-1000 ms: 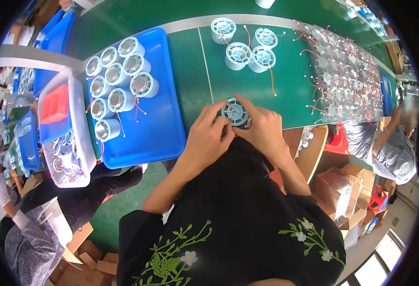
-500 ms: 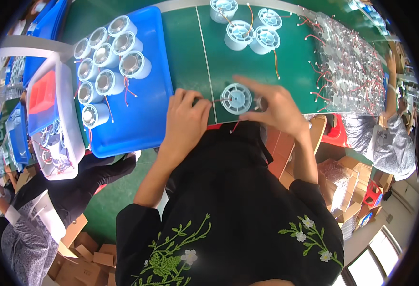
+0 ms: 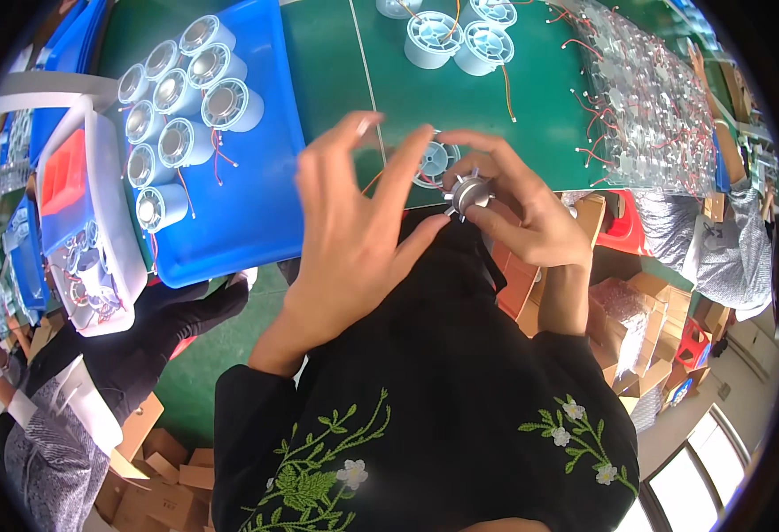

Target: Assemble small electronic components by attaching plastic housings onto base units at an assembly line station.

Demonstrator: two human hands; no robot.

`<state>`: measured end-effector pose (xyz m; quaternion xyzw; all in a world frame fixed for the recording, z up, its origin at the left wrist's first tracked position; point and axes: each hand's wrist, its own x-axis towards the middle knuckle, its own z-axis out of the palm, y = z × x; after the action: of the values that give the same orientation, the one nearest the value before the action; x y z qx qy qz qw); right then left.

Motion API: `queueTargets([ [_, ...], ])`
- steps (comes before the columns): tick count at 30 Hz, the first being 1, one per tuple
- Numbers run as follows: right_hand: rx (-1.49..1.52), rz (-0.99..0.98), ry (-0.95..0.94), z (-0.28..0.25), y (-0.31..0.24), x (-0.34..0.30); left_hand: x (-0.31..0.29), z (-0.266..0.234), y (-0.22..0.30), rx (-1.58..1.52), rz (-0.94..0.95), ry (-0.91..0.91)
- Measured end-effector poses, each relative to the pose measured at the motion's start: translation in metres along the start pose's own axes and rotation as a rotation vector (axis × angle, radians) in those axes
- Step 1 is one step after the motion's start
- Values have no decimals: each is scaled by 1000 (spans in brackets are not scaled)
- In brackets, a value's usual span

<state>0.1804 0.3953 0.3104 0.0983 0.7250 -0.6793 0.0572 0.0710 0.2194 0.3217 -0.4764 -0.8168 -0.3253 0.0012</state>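
My right hand (image 3: 536, 208) grips a round silver metal part with short prongs (image 3: 472, 195) around its edge, between thumb and fingers. Beside it, my left hand (image 3: 350, 226) is open, its fingers spread, and the thumb tip comes up to the prongs; whether it touches cannot be told. Just behind the held part stands a pale blue spoked round housing (image 3: 436, 160), partly covered by my fingers. A reddish wire (image 3: 372, 183) shows between my left fingers.
A blue tray (image 3: 270, 177) on the left holds several white cylinders (image 3: 186, 142) with metal tops. More pale housings (image 3: 434, 40) stand at the far middle of the green table (image 3: 341, 80). Clear-wrapped parts with red wires (image 3: 646, 115) lie right. A white bin (image 3: 119, 222) stands far left; people work on both sides.
My left hand has moved right and spread its fingers. The right hand has brought the silver part nearer and turned its prongs into sight. The view has shifted slightly.
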Motion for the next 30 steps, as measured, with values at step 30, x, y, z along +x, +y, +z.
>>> queueTargets([
  [30,-614,-272,489,38,29,24,-9,52,-41,-102,-54,42],
])
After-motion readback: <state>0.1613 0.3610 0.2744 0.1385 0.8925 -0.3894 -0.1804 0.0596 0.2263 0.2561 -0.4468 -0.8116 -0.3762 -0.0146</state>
